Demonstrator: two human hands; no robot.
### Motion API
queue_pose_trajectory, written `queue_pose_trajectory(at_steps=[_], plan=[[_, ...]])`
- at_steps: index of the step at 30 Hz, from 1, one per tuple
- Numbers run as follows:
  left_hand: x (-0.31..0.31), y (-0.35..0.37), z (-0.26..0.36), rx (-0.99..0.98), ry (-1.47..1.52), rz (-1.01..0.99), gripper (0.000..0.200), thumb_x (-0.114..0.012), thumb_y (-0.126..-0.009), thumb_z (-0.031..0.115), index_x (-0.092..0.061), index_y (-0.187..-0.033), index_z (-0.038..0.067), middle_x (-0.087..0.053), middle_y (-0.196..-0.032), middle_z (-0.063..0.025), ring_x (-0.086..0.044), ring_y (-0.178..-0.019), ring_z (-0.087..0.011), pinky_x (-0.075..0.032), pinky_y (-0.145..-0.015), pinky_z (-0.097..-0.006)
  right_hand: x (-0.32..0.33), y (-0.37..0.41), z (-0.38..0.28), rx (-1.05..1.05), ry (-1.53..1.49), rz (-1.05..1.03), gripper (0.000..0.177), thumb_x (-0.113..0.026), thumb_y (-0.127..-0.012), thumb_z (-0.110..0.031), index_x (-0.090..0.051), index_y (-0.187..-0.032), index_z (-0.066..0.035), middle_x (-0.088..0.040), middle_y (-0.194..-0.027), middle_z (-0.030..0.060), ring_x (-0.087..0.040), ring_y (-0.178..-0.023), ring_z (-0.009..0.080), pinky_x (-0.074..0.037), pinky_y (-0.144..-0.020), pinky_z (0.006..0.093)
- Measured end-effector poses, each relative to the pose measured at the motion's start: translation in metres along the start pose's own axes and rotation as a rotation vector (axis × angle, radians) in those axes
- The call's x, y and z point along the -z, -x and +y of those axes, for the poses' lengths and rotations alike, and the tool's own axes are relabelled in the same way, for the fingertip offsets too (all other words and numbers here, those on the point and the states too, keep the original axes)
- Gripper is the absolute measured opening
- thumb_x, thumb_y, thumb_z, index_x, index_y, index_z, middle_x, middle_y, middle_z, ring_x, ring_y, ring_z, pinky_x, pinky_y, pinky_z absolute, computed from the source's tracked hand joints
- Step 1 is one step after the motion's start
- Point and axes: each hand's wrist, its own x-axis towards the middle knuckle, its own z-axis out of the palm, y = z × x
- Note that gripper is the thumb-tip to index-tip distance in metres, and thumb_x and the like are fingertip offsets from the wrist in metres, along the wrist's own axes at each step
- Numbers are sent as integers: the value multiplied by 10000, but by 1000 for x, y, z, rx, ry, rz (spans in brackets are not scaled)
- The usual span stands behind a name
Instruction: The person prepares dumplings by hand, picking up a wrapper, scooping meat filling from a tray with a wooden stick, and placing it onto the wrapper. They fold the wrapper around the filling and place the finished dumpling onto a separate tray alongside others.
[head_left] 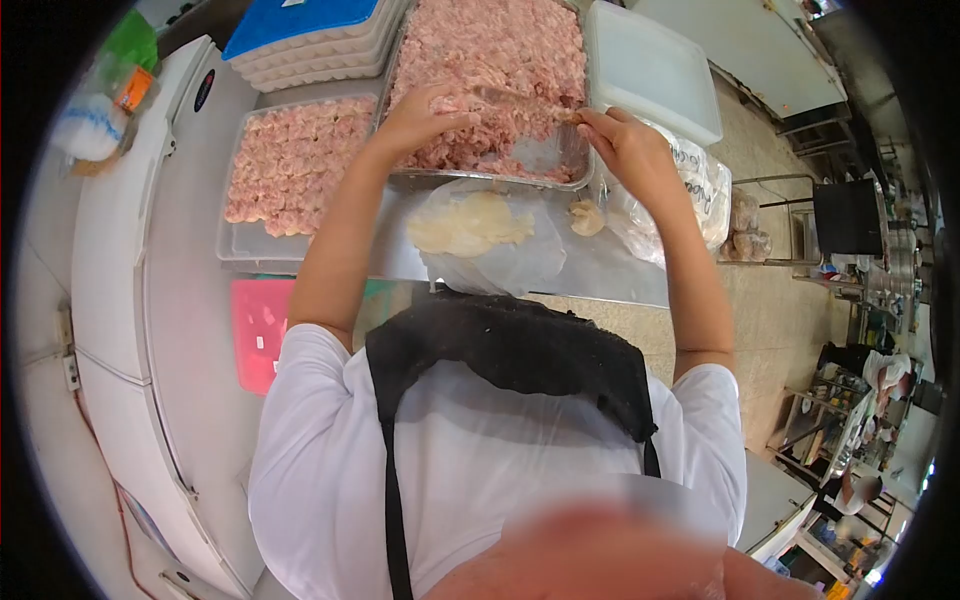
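A deep metal tray (580, 172) holds a large mass of pink minced meat (490, 45), with bare metal showing near its front right. My left hand (425, 122) is curled over the tray's left side, thumb and fingers around something pinkish that blends with the meat behind. From the right, my right hand (635, 150) grips the handle of a flat, meat-smeared spatula (520, 103), its blade pointing toward my left hand. In front of the tray, pale round dough wrappers (470, 225) lie on a plastic bag (530, 265). A small piece of dough (586, 217) sits beside them.
At left, a plastic tray (245, 243) carries rows of meat-filled dumplings (295, 165). Stacked trays with a blue lid (295, 25) stand behind it. A translucent lidded container (655, 75) and bagged packs (715, 200) are at right. A white freezer (110, 250) stands far left.
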Motion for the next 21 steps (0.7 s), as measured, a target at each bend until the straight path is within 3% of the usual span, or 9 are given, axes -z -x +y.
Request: queue_pose_trajectory(at_steps=[4,5,8,10,14,16,17,20,21], plan=[[4,-11,-19,111,-4,-35,642,-764,-707,417,-584,-1153,-8,-610,-1164,-159,-572,-1054,-226,-435,-897,-344,-65,7,-21,52,-144,121,267,-565,-900,-258,-613,-1138,-146,-600,-867,132,-611,-805,330,-492,-668,423],[4,-9,-18,139,-27,-93,668,-762,-708,423,-570,-1185,-4,-603,-1182,-162,-568,-1070,-228,-434,-903,-346,-87,12,-7,9,-78,22,253,-562,-897,-248,-619,-1121,-146,-605,-864,125,-615,-804,326,-494,-674,425],[2,5,-20,40,-10,86,665,-745,-738,396,-525,-1252,37,-620,-1148,-166,-574,-1072,-220,-428,-923,-352,-94,18,22,-103,43,-228,244,-529,-905,-231,-643,-1096,-133,-634,-905,123,-622,-861,326,-494,-737,427],[18,16,13,-70,-59,-2,650,-740,-750,364,-501,-1284,80,-616,-1159,-158,-566,-1094,-221,-422,-937,-356,-61,29,16,-184,-18,-213,250,-523,-910,-239,-657,-1084,-120,-644,-912,138,-621,-872,331,-494,-742,418],[18,18,39,-423,-168,47,536,-737,-759,307,-555,-1228,122,-632,-1121,-131,-578,-1069,-235,-423,-938,-360,-12,38,13,-221,-454,-100,324,-565,-927,-273,-648,-1112,-20,-679,-961,146,-635,-878,233,-478,-790,325],[13,12,38,-321,-131,-76,496,-749,-740,312,-596,-1165,105,-628,-1128,-129,-576,-1077,-251,-419,-943,-365,5,36,-1,-179,-709,-151,331,-595,-924,-236,-620,-1152,3,-686,-1002,115,-603,-898,154,-463,-823,291],[8,9,38,-272,-110,-140,478,-756,-731,314,-617,-1133,96,-627,-1132,-127,-575,-1081,-259,-417,-946,-367,-1,33,-7,-132,-691,-161,333,-591,-926,-237,-618,-1154,4,-686,-1004,118,-606,-901,156,-464,-822,291],[-9,13,38,-462,-249,81,421,-757,-723,315,-654,-1052,75,-647,-1079,-135,-596,-1030,-262,-428,-928,-358,-27,28,3,9,-649,-167,336,-588,-923,-257,-621,-1160,-22,-679,-1018,131,-629,-913,197,-467,-819,297],[-14,10,32,-390,-267,60,429,-756,-721,321,-655,-1056,73,-643,-1088,-141,-594,-1033,-266,-430,-925,-356,-26,21,17,35,-560,-145,329,-589,-918,-260,-627,-1151,-31,-674,-1000,131,-632,-893,221,-474,-804,308]])
